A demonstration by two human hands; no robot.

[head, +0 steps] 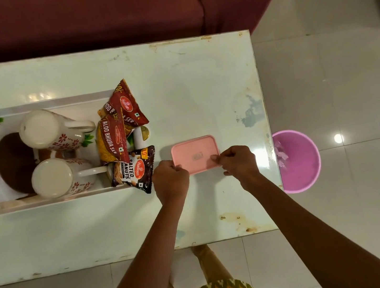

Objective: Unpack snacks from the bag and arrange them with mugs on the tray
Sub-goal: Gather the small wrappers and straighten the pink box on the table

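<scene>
Status: tray on worktop holds two mugs, both lying on side, plus three snack packets at right end; peanut packet overhangs tray rim. No bag visible. Pink lidded box sits on worktop just right of tray, not yet on tray. Judgement: task mostly done; box placement likely left.

Pose: both forearms reach forward from near edge. Left hand pinches box's near-left edge, fingers curled. Right hand pinches near-right edge, fingertips on lid. Box contents hidden.
</scene>
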